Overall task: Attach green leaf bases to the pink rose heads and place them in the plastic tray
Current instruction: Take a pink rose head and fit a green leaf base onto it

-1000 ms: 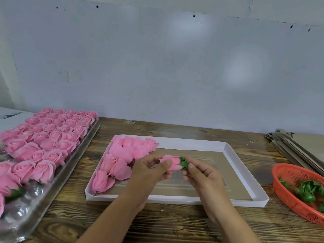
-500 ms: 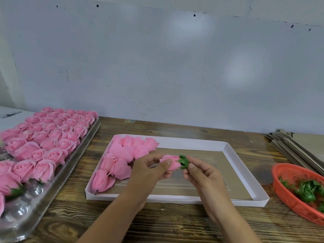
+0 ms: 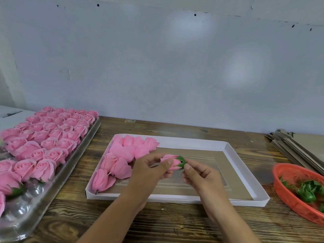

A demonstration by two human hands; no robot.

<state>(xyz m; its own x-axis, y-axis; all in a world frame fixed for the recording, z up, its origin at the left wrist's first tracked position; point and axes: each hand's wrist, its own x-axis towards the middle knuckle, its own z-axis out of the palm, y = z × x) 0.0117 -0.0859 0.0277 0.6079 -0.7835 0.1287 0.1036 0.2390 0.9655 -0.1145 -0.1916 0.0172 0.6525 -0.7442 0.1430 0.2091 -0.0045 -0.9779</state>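
Clear plastic tray (image 3: 52, 179) of roses far left of left hand (image 3: 149, 174). Pink rose head (image 3: 169, 159) pinched in left hand's fingertips. Green leaf base (image 3: 180, 163) on its right end, pinched by right hand (image 3: 201, 178).

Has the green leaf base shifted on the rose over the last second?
Barely. The leaf base sits at the rose's right end over the white tray, about where it was; its points now look more spread.

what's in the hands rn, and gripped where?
The left hand pinches a pink rose head by its petal sides. The right hand pinches the green leaf base on that rose's end.
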